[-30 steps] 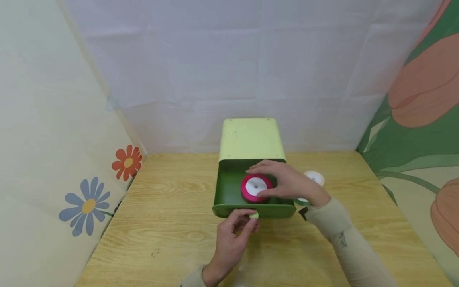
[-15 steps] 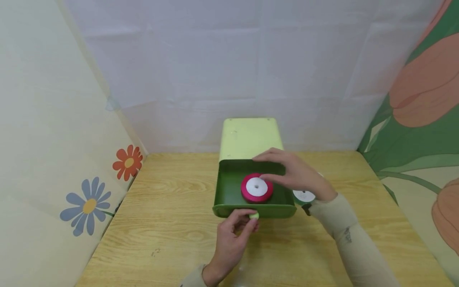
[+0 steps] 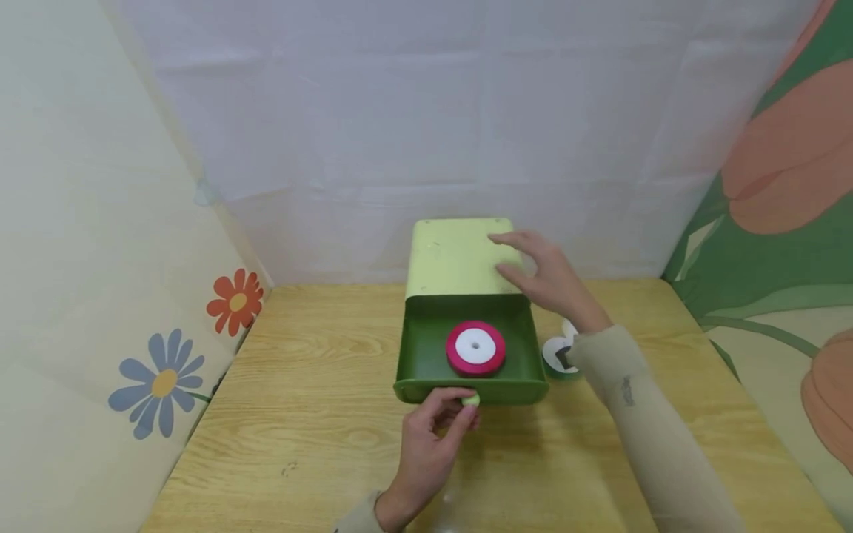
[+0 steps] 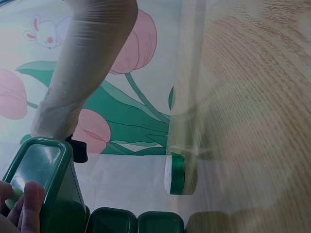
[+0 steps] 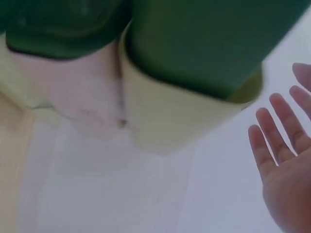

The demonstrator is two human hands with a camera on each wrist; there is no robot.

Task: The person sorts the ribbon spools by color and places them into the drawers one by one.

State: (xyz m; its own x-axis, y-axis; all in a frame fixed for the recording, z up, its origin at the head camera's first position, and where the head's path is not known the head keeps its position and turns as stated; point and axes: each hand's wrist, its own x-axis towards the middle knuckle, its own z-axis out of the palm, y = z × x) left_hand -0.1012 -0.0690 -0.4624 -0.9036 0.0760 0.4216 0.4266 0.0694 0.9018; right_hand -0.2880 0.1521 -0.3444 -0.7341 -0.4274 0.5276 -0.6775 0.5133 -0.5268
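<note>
Pulled out from a pale green cabinet (image 3: 453, 259), a dark green drawer (image 3: 420, 352) holds a pink ribbon spool (image 3: 476, 364) with a white face, lying flat. My left hand (image 3: 426, 451) pinches the round light green knob (image 3: 472, 400) on the drawer front. Above the right side of the cabinet top hovers my right hand (image 3: 549, 274), holding nothing. Its fingers (image 5: 284, 119) are spread and fairly straight in the right wrist view.
On the wooden table (image 3: 313, 400), right of the drawer, lies a green ribbon spool (image 3: 554, 355), partly hidden by the right sleeve. A pale spool (image 3: 569, 329) shows behind it. Other green drawer fronts (image 4: 112, 221) appear in the left wrist view. A white backdrop (image 3: 373, 148) stands behind.
My right hand has let go of the pink ribbon spool and moved up and away over the cabinet top. The spool stays in the drawer; my left hand has not moved.
</note>
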